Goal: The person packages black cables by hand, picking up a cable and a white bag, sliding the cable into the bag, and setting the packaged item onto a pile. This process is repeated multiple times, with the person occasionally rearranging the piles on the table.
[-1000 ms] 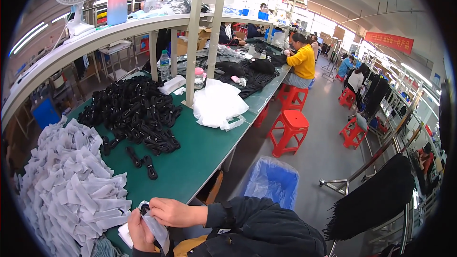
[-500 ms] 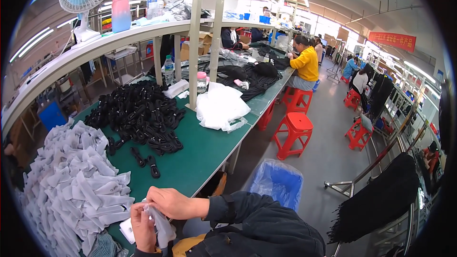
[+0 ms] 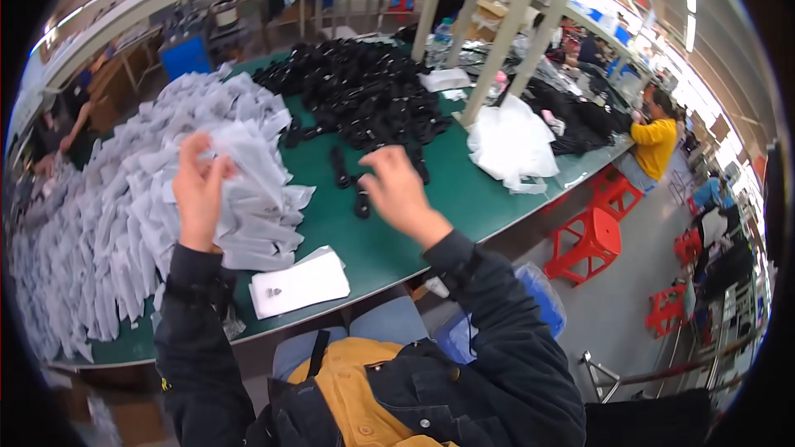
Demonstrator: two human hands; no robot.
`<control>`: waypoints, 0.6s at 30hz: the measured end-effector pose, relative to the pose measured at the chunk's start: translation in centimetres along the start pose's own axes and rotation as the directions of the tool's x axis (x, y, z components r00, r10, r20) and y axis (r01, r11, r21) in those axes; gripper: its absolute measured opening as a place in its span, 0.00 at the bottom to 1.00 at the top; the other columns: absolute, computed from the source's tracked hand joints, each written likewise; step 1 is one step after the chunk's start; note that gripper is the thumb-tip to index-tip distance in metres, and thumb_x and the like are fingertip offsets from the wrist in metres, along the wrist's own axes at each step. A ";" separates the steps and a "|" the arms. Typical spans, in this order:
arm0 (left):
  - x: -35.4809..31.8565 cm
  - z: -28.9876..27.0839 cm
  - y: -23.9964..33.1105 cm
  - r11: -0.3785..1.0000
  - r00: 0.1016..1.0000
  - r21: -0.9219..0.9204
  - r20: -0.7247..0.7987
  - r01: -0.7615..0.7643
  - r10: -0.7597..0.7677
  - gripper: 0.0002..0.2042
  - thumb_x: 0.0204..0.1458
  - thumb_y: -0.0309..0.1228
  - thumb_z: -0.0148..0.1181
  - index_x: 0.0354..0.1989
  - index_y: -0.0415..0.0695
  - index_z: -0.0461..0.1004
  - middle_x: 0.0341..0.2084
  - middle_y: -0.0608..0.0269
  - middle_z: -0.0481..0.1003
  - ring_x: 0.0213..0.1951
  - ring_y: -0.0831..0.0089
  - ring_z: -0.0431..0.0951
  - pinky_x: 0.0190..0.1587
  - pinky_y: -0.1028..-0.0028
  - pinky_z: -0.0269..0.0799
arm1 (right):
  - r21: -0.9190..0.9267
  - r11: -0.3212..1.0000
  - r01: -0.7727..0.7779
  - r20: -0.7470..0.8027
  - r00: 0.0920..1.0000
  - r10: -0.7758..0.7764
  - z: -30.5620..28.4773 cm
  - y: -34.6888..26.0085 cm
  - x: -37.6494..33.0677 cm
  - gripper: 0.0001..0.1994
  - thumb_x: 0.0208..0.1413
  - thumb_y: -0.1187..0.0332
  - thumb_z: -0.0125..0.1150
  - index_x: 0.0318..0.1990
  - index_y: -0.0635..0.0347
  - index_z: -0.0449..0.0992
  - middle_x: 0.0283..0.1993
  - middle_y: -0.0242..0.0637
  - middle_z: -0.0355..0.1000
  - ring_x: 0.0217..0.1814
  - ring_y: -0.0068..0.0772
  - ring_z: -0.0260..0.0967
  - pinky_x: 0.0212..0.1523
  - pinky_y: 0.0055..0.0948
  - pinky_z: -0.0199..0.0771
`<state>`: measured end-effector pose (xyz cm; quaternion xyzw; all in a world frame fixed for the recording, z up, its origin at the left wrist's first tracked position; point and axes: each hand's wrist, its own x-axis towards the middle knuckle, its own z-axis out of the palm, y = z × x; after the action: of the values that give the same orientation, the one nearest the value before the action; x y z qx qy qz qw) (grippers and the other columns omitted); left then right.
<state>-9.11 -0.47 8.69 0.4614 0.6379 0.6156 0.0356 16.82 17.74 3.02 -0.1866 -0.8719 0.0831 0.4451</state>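
Note:
My left hand (image 3: pixel 197 194) is raised over a large heap of frosted plastic bags (image 3: pixel 124 223), its fingers bent and apart. Right beside its fingertips is a blurred, translucent bag (image 3: pixel 248 153); whether they still touch is hard to see. Over the green table, my right hand (image 3: pixel 402 194) is open with thumb and fingers spread and nothing between them. Close to its fingertips lie a loose bundle of black cord (image 3: pixel 362 201) and another bundle (image 3: pixel 339 167). Behind these is a big pile of similar black bundles (image 3: pixel 364 83).
A white stack of cards or paper (image 3: pixel 300 283) lies at the table's near edge. A white plastic sheet (image 3: pixel 513 145) sits by the shelf post (image 3: pixel 501 45). A blue lined bin (image 3: pixel 538 302) and red stools (image 3: pixel 588 244) stand right; a person in yellow (image 3: pixel 654 145) sits farther along.
The view has swung left and down. My hands were together on a frosted bag; now they are apart, the left over the bag heap, the right out toward the black bundles.

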 end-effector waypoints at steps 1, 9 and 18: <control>-0.3 -1.6 -0.4 0.996 0.988 0.036 -0.131 -0.081 0.085 0.06 0.57 0.22 0.60 0.41 0.40 0.71 0.32 0.60 0.77 0.33 0.78 0.78 0.32 0.79 0.71 | -0.061 0.996 -0.072 0.018 0.997 0.073 1.2 2.8 0.2 0.16 0.51 0.70 0.66 0.48 0.57 0.74 0.49 0.46 0.67 0.50 0.50 0.69 0.49 0.42 0.74; -17.1 -11.1 -5.8 0.678 0.994 0.731 0.112 -0.074 -0.013 0.13 0.50 0.21 0.62 0.45 0.38 0.76 0.42 0.53 0.74 0.48 0.56 0.73 0.50 0.67 0.69 | -0.481 0.872 -0.090 0.331 0.902 0.276 6.4 13.0 -2.6 0.30 0.56 0.54 0.64 0.65 0.52 0.66 0.67 0.51 0.60 0.64 0.57 0.61 0.54 0.52 0.71; -23.4 -12.3 -8.6 0.704 0.991 0.708 0.040 0.060 -0.125 0.13 0.43 0.20 0.66 0.39 0.36 0.74 0.41 0.53 0.73 0.47 0.54 0.72 0.51 0.66 0.68 | -0.541 0.840 -0.027 0.401 0.870 0.286 4.0 4.9 -4.4 0.27 0.55 0.60 0.63 0.63 0.52 0.68 0.68 0.48 0.60 0.65 0.54 0.59 0.58 0.56 0.66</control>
<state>-7.98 -22.90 -7.62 0.4330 0.8447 0.3027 -0.0851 17.15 20.55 -4.18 -0.3467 -0.9234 -0.0757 0.1465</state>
